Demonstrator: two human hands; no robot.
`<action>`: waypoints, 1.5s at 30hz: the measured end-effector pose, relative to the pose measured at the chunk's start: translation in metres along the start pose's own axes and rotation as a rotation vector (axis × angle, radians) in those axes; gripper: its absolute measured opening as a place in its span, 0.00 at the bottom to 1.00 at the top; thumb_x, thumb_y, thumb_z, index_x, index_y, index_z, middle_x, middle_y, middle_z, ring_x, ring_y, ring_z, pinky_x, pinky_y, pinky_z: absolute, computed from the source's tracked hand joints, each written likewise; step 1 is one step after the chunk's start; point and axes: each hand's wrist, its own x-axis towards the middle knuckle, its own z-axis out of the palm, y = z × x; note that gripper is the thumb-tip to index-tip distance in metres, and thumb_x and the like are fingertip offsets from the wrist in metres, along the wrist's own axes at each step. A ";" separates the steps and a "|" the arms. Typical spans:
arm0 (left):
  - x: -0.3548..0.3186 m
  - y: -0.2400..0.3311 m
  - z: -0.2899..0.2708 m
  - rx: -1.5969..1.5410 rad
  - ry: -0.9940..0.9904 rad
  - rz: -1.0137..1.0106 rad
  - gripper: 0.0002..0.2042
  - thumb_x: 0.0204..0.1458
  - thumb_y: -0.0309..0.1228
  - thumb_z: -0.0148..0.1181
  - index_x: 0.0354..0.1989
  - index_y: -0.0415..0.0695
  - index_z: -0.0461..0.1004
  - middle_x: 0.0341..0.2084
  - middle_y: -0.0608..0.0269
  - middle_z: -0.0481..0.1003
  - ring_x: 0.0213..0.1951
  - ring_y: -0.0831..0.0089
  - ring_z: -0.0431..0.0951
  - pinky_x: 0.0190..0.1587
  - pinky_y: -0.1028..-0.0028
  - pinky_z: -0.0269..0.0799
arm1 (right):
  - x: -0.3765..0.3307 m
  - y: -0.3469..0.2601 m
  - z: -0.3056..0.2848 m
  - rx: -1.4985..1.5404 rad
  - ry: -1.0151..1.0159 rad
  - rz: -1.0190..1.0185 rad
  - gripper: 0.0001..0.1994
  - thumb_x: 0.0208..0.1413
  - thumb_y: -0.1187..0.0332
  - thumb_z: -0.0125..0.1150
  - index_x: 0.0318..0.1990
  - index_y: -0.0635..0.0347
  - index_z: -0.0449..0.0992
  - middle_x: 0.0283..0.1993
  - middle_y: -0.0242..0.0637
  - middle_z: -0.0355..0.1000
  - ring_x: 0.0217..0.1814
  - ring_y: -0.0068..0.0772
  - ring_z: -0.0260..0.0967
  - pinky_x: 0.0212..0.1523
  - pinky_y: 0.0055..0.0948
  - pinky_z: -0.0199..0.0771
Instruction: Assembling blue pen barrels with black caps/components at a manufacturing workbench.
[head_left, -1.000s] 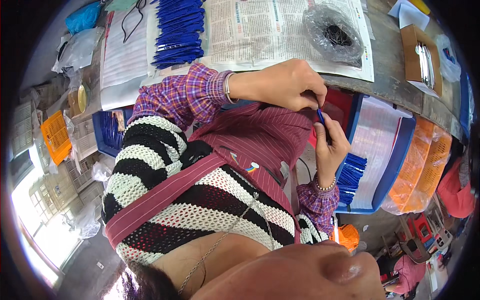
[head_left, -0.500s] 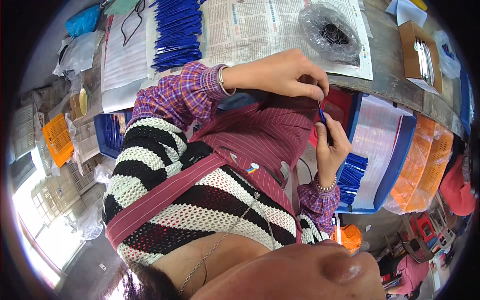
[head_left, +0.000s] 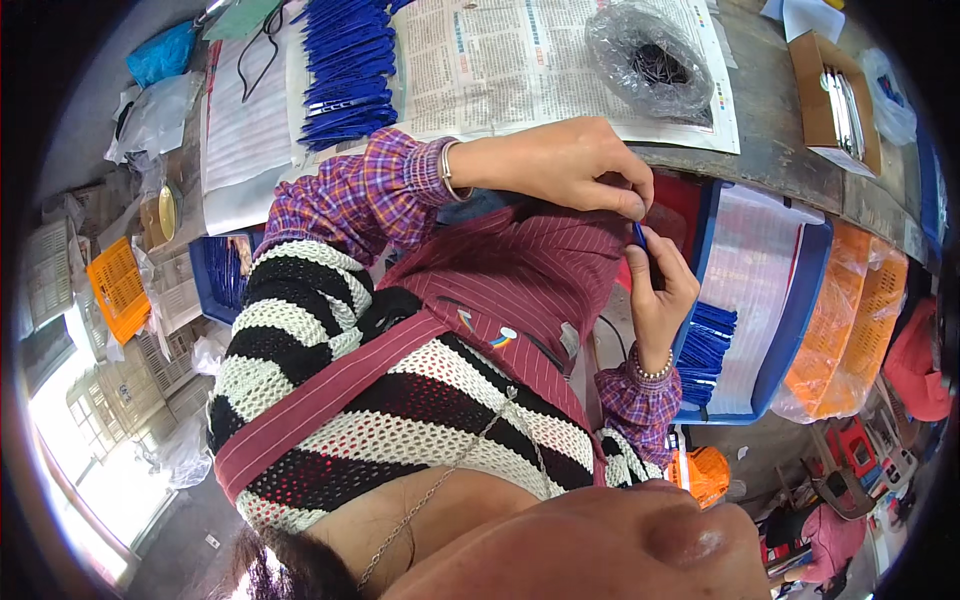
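Note:
My left hand (head_left: 595, 170), with a silver bangle at the wrist, reaches in from the left. Its thumb and fingers are pinched together, and whatever is between them is too small to make out. Just below it, my right hand (head_left: 662, 283), wearing a beaded bracelet, grips a slim blue stick-shaped piece (head_left: 638, 236) between thumb and forefinger. The upper end of this piece is close beneath my left fingertips. Both hands are held off the table's near edge, above my maroon striped apron (head_left: 540, 262).
Newspaper (head_left: 490, 70) covers part of the table. On it lie many slim blue pieces (head_left: 345, 65) and a clear plastic bag (head_left: 640, 85) of thin dark pieces. A cardboard box (head_left: 835, 105) stands right. Blue trays (head_left: 790, 345) and orange crates (head_left: 880, 310) sit below the table edge.
My fingertips have come nearer each other. The thin dark length that showed between my left fingers and the blue piece is now hardly visible. My left hand sits slightly lower.

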 end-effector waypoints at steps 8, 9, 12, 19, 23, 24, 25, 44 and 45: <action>0.046 -0.008 -0.048 0.520 0.333 0.277 0.08 0.45 0.25 0.59 0.34 0.42 0.78 0.25 0.56 0.77 0.29 0.60 0.78 0.35 0.68 0.72 | -0.003 0.004 -0.012 0.076 0.033 0.018 0.09 0.45 0.79 0.65 0.36 0.67 0.78 0.30 0.37 0.74 0.30 0.23 0.69 0.31 0.19 0.66; 0.053 -0.007 -0.055 0.698 0.372 0.313 0.08 0.42 0.23 0.57 0.33 0.40 0.78 0.24 0.53 0.75 0.31 0.53 0.76 0.37 0.64 0.72 | -0.005 0.008 -0.015 0.045 0.032 0.027 0.09 0.45 0.79 0.65 0.36 0.66 0.78 0.29 0.37 0.74 0.29 0.23 0.68 0.30 0.19 0.65; 0.064 -0.045 -0.057 0.696 0.285 0.152 0.08 0.40 0.23 0.57 0.31 0.38 0.77 0.29 0.51 0.76 0.38 0.51 0.75 0.44 0.62 0.71 | -0.017 0.029 -0.032 -0.042 0.057 0.053 0.06 0.47 0.78 0.63 0.34 0.64 0.79 0.29 0.36 0.74 0.27 0.21 0.67 0.27 0.19 0.63; 0.062 -0.049 -0.050 0.764 0.265 0.148 0.08 0.38 0.22 0.55 0.29 0.37 0.76 0.31 0.50 0.75 0.39 0.52 0.75 0.43 0.62 0.71 | -0.078 0.116 -0.088 -0.305 0.242 0.189 0.10 0.52 0.78 0.58 0.43 0.62 0.79 0.41 0.41 0.78 0.42 0.30 0.76 0.42 0.24 0.72; 0.065 -0.046 -0.050 0.763 0.276 0.170 0.07 0.38 0.22 0.54 0.28 0.37 0.76 0.29 0.49 0.75 0.36 0.52 0.75 0.41 0.62 0.72 | -0.092 0.160 -0.116 -0.551 0.161 0.338 0.15 0.49 0.74 0.62 0.46 0.48 0.79 0.42 0.42 0.77 0.41 0.42 0.76 0.40 0.30 0.74; 0.065 -0.044 -0.050 0.765 0.275 0.164 0.07 0.38 0.22 0.54 0.28 0.37 0.76 0.29 0.49 0.75 0.36 0.52 0.75 0.41 0.62 0.72 | -0.093 0.164 -0.116 -0.547 0.157 0.338 0.15 0.49 0.74 0.62 0.46 0.48 0.79 0.42 0.42 0.77 0.41 0.42 0.76 0.40 0.30 0.74; 0.064 -0.043 -0.050 0.753 0.279 0.174 0.07 0.38 0.22 0.54 0.27 0.37 0.76 0.28 0.49 0.75 0.35 0.52 0.75 0.40 0.62 0.72 | -0.094 0.167 -0.117 -0.609 0.113 0.324 0.16 0.48 0.73 0.62 0.46 0.48 0.79 0.42 0.42 0.77 0.41 0.44 0.76 0.40 0.32 0.74; 0.062 -0.046 -0.051 0.651 0.313 0.177 0.06 0.41 0.24 0.57 0.29 0.39 0.75 0.26 0.50 0.75 0.32 0.52 0.76 0.36 0.63 0.72 | -0.081 0.177 -0.121 -0.754 -0.082 0.226 0.12 0.47 0.71 0.63 0.42 0.55 0.77 0.46 0.36 0.72 0.43 0.46 0.72 0.40 0.35 0.72; 0.062 -0.045 -0.051 0.654 0.315 0.173 0.06 0.41 0.24 0.57 0.29 0.39 0.75 0.26 0.50 0.75 0.32 0.52 0.76 0.36 0.63 0.72 | -0.081 0.178 -0.121 -0.752 -0.085 0.223 0.12 0.47 0.71 0.63 0.42 0.55 0.77 0.46 0.36 0.72 0.43 0.46 0.72 0.40 0.35 0.72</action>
